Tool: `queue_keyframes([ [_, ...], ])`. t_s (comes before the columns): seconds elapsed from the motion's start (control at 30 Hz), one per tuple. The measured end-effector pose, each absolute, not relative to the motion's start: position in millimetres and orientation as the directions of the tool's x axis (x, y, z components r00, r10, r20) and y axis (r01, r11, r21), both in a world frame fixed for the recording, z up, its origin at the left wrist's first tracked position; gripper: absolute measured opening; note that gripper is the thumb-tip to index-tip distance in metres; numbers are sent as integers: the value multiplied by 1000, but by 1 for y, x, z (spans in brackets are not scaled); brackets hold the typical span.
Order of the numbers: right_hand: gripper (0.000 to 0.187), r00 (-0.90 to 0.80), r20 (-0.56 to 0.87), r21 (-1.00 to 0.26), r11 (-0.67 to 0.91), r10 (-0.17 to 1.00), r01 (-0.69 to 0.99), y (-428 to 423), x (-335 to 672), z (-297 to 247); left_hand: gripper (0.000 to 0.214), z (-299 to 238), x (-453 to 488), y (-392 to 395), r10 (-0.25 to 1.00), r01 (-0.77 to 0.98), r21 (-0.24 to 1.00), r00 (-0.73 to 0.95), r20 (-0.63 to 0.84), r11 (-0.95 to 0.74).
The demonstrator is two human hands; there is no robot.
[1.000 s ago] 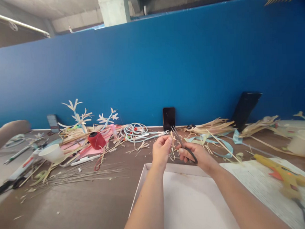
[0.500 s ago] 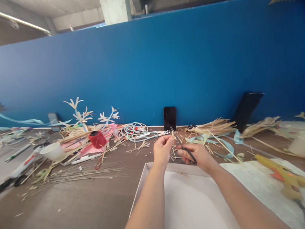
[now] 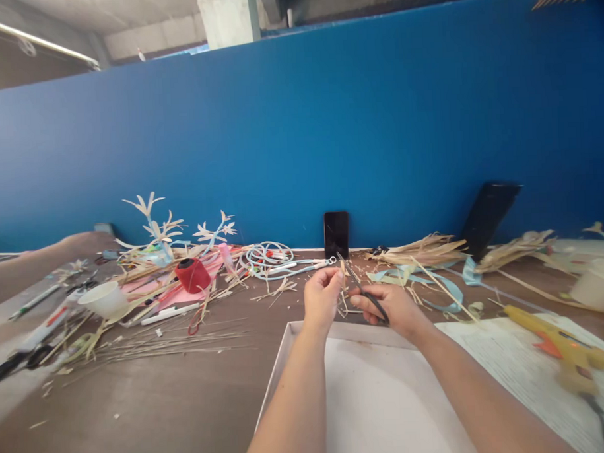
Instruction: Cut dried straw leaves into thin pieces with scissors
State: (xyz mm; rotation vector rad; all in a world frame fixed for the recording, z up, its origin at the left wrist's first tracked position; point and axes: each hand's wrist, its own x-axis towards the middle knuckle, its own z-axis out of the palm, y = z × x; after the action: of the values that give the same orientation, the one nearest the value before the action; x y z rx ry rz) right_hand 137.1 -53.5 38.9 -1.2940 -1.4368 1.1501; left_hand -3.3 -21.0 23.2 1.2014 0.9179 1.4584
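Observation:
My left hand [image 3: 324, 297] pinches a small pale strip [image 3: 342, 271] that looks like dried husk; most of it hides behind the fingers. Close on its right, my right hand [image 3: 384, 304] grips a pair of dark scissors [image 3: 366, 291] by the handles. Their blades point up and left, right beside the strip; whether they touch it I cannot tell. Both hands are above the far edge of a shallow white box [image 3: 381, 382]. Behind them a black phone [image 3: 336, 234] leans upright against the blue partition [image 3: 299, 134].
Left lie a red thread spool [image 3: 192, 275], a white cup [image 3: 104, 299], thin wires [image 3: 167, 340] and husk flowers [image 3: 166, 230]. Right are husk bundles [image 3: 422, 252], blue ribbon [image 3: 447, 291] and a yellow glue gun [image 3: 558, 343] on paper. Another person's arm [image 3: 50, 255] reaches in at far left.
At far left the other person's arm has come into view over the table, and the blue ribbon stretched there has dropped away. My own hands and the scissors stay almost still.

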Motion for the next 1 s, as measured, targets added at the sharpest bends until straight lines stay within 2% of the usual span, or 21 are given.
queue_keyframes([
  [0.27, 35, -92, 17, -966, 40, 996, 256, -53, 137, 41, 27, 22, -3, -20, 977, -219, 952, -30, 211, -213],
  [0.5, 37, 72, 35, -971, 17, 997, 236, -47, 142, 35, 26, 26, -3, -21, 986, -251, 954, -48, 157, -164],
  [0.77, 36, 107, 33, -997, 25, 994, 77, -40, 148, 20, 25, 30, -2, -23, 992, -240, 962, -55, 117, -127],
  [1.0, 36, 98, 99, -994, 103, 990, -38, -41, 144, 18, 28, 27, 0, -23, 994, -230, 967, -5, 112, -110],
])
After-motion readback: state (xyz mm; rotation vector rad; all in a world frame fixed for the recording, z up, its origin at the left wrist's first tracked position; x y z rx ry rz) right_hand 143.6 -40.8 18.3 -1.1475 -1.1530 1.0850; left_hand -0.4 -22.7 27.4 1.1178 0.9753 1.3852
